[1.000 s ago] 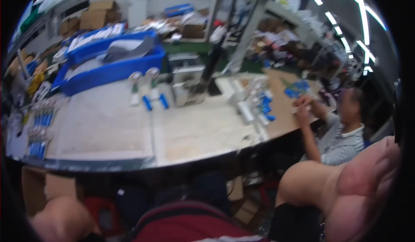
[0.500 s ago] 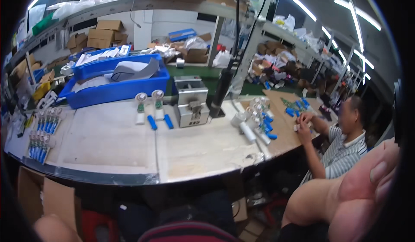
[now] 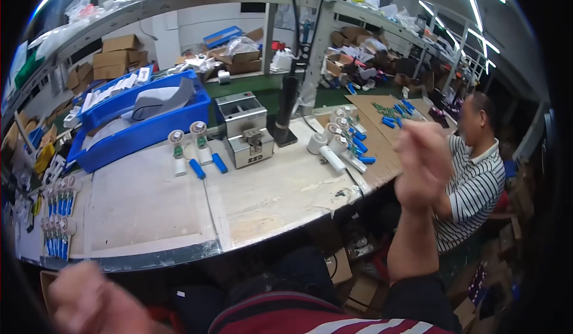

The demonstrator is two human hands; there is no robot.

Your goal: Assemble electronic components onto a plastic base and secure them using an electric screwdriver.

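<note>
My right hand [image 3: 422, 166] is raised in front of the co-worker at the right, above the table's front edge. Its fingers look curled but are smeared by motion. At the lower left my left hand [image 3: 89, 301] hangs just off the table's front edge, also blurred, and nothing can be made out in it. On the table [image 3: 149, 220] lie two white units with round heads and green boards [image 3: 200, 146], next to blue cylinders [image 3: 219, 163]. Behind them, to the right, stands a metal bench device [image 3: 246, 134]. Nearest my right hand is a cluster of similar units [image 3: 352, 134].
A blue bin [image 3: 143, 125] with grey and white pieces stands at the back left. Rows of blue-bodied units [image 3: 58, 238] lie far left. A black upright post [image 3: 286, 110] rises behind the table. A co-worker [image 3: 471, 173] sits right, by a cardboard sheet [image 3: 382, 149].
My right hand has moved from the lower right corner up and left, towards the table. My left hand has come further into view at the lower left. The view has shifted.
</note>
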